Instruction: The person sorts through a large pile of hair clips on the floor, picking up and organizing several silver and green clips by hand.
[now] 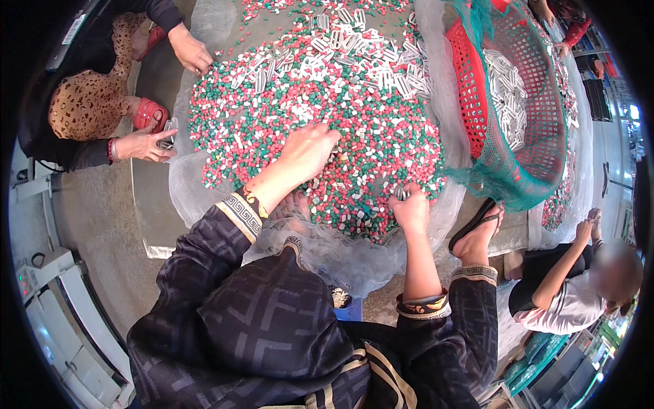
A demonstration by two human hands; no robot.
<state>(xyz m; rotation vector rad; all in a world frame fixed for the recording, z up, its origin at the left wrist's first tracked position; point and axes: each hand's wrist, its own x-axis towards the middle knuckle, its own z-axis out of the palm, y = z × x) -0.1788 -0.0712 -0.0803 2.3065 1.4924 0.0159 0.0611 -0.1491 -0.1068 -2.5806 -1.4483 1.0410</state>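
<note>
A wide heap of small red, green and white pellets (368, 146) is spread before me on a pale translucent sheet. My left hand (310, 153) reaches into the middle of it with the fingers curled down; whatever they pinch is hidden. Near the heap's right front edge, my right hand (411, 210) is closed round a few small grey slotted metal pieces (400, 194), partly covered by the fingers. More pale oblong slotted pieces (354, 37) lie among the pellets toward the far side and the far right.
A red perforated basket (466, 88) lined with green netting (538, 180) stands on the right, holding many slotted pieces (507, 99). At the left, a co-worker's hands (191, 51) reach the heap, one with slotted pieces. Another person (565, 290) sits at right. A blue container (351, 310) is below the sheet.
</note>
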